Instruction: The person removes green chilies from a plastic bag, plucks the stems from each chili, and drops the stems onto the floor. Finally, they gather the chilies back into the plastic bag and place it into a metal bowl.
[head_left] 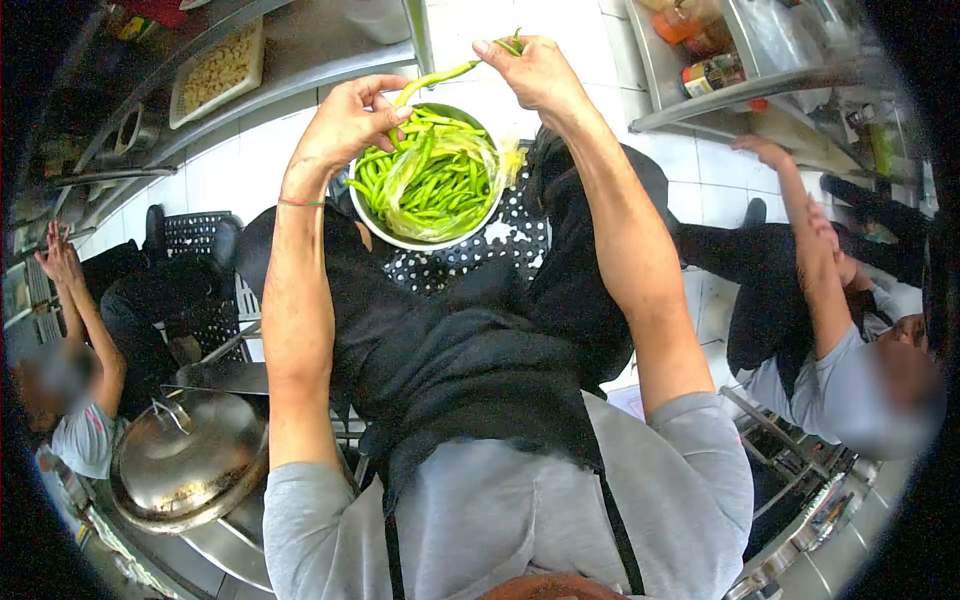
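Note:
A long yellow-green pepper or bean pod (440,80) stretches between my two hands, above the back rim of a round bowl. My left hand (355,118) pinches its lower left end, over the bowl's left side. At the pod's upper right end, my right hand (525,70) has its fingertips closed on the stem, with a thin green tip poking out above them. Many green pods (440,185) fill the white-rimmed bowl (425,243), partly inside a clear plastic bag (405,190). The bowl stands between my knees.
A tray of pale chopped pieces (217,75) sits on the left shelf. Jars (712,75) stand on the right shelf. A large lidded metal pot (190,460) is at lower left. One person (75,380) sits at left, another (800,330) at right.

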